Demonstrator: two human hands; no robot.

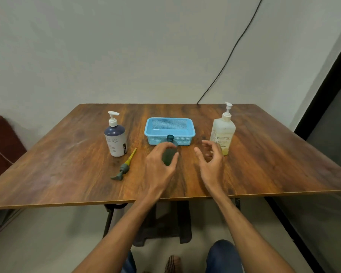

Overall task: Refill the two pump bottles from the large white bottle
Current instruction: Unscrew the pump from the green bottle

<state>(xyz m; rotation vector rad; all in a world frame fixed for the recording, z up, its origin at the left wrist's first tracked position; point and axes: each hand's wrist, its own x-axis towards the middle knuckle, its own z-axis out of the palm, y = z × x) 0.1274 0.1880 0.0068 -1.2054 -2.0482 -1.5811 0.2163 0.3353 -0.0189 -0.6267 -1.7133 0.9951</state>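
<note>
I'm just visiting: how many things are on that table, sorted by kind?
Bottles: 3 (navy-and-white pump bottle, large white bottle, dark green bottle with no pump)
Loose pump head: 1
Blue basket: 1
Total: 5

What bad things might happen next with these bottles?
1. The green bottle has no top on, and the left hand is right at it: a bump might tip it over.
2. The large white bottle has its pump on; tilting it to pour like that would probably give little, or make a mess.
3. The loose pump lies beside the left hand, which might knock it.
</note>
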